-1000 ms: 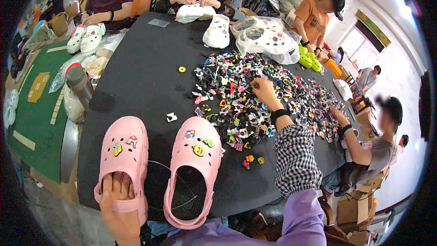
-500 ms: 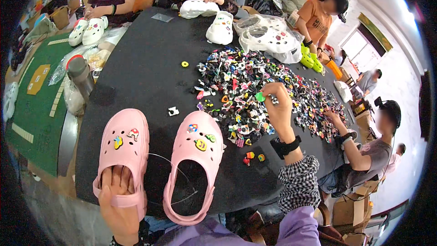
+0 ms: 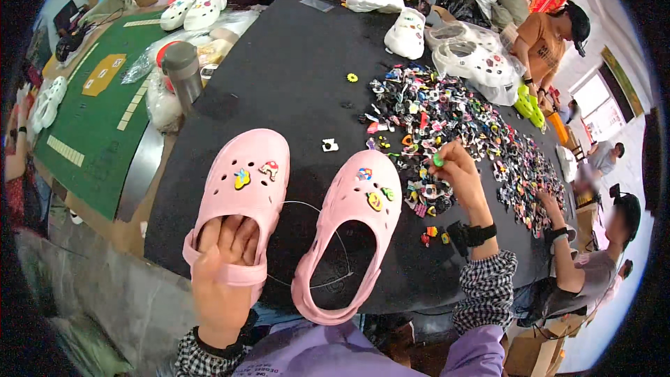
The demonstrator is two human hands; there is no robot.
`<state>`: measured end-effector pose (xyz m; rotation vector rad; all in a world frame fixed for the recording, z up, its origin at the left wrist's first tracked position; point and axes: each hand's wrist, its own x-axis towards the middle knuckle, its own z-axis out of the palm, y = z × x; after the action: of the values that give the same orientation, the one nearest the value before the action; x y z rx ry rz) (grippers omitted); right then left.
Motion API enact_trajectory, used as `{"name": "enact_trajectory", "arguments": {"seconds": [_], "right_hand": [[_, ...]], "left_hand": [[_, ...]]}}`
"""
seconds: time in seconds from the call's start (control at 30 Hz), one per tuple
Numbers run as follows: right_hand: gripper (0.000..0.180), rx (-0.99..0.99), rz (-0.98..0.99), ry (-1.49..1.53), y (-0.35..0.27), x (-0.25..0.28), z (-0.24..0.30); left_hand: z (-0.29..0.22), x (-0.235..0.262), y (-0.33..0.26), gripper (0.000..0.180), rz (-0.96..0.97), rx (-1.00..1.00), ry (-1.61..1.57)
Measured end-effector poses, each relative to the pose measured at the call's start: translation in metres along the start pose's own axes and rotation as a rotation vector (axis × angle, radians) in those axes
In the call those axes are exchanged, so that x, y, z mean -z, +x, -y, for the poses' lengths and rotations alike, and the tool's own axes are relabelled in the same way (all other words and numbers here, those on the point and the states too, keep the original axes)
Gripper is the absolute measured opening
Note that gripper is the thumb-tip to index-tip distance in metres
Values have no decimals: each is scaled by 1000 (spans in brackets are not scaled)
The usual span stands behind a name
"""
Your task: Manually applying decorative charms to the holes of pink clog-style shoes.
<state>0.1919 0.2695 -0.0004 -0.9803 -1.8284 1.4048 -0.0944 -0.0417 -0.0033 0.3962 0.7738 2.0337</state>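
Note:
A pair of pink clogs joined by a thin clear loop lies at the table's near edge. My left hand (image 3: 222, 286) has its fingers inside the left clog (image 3: 241, 160), under the heel strap, holding it; the fingertips are hidden. A yellow charm (image 3: 241, 179) and a red-and-white mushroom-like charm (image 3: 269, 169) sit on its toe. The right clog (image 3: 357, 167) bears a blue-and-red, a green and a yellow charm (image 3: 375, 201). Between thumb and fingers, my right hand (image 3: 462, 173) pinches a small green charm (image 3: 438, 160) above the near-left side of a large charm pile (image 3: 488, 146).
A few loose charms (image 3: 433, 235) lie by my right wrist, with a white charm (image 3: 330, 145) beyond the clogs. White clogs (image 3: 405, 33) and bagged clogs (image 3: 474, 63) stand at the back. A steel flask (image 3: 181, 73) is at left. Co-workers sit around the table.
The view has shifted, moving the scene rightward in the picture. My right hand has drawn slightly back toward me, still pinching the green charm. My left hand stays in the left clog.

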Motion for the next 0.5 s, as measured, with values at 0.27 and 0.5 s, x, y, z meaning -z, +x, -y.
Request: {"name": "enact_trajectory", "arguments": {"seconds": [0.27,0.5], "right_hand": [[10,-54,-96,127,-11,3,21],[26,25,-39,-280,-25,-4,47]], "left_hand": [[1,-3,-3,79,-73,10,38],[6,9,-1,75,-71,9,-8]]}}
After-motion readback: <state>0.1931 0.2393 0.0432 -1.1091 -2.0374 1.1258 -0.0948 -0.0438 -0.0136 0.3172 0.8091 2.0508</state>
